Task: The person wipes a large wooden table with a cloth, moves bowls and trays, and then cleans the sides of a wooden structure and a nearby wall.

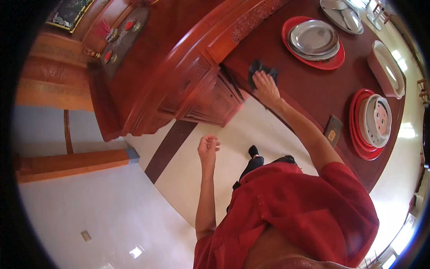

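Observation:
Pressed on the dark red tabletop [299, 84] near its left corner is a dark cloth [257, 67]. My right hand [266, 85] lies over it with fingers stretched forward, and part of the cloth is hidden under the palm. My left hand [208, 146] hangs in the air over the floor, fingers loosely curled, with nothing seen in it. A phone-like flat dark object [333, 129] rests at the table's near edge, beside my right forearm.
On the table are a red tray with metal plates [314, 38], stacked red and white basins [378, 121], a pale pink plastic basket [386, 69] and a metal tray [344, 16]. A carved wooden cabinet [188, 77] adjoins the table's left end. Incense sticks [104, 28] stand on it.

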`<state>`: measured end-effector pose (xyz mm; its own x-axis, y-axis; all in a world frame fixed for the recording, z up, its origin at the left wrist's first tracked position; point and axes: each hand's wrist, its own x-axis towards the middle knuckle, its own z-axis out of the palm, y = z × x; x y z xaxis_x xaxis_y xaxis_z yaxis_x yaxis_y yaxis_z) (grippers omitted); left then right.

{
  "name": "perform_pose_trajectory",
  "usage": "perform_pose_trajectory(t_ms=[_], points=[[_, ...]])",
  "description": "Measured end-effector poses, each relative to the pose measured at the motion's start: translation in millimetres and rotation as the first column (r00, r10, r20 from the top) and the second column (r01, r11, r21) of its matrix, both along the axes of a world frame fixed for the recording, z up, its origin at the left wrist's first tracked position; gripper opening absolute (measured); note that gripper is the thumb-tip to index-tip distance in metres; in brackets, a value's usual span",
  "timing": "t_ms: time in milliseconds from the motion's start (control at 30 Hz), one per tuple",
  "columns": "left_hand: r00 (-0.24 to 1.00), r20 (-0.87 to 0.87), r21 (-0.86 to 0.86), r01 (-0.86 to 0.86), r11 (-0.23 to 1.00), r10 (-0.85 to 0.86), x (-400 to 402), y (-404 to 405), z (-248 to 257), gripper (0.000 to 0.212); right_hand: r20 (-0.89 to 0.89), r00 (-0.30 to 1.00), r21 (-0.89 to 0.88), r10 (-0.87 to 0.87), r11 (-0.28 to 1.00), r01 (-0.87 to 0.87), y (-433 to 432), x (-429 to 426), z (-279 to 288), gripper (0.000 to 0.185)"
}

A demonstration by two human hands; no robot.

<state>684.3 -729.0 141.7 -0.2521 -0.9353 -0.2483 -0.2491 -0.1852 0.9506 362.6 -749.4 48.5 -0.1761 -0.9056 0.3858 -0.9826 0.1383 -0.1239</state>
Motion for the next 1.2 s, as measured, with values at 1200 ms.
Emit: perform_pose_trajectory(t_ms=[1200], points=[[0.803, 0.510, -0.848, 0.411, 0.335, 0.307, -177, -270, 174, 0.012, -0.353, 0.934, 0.107, -0.050, 0.990, 0.094, -344, -327, 254, 0.025]])
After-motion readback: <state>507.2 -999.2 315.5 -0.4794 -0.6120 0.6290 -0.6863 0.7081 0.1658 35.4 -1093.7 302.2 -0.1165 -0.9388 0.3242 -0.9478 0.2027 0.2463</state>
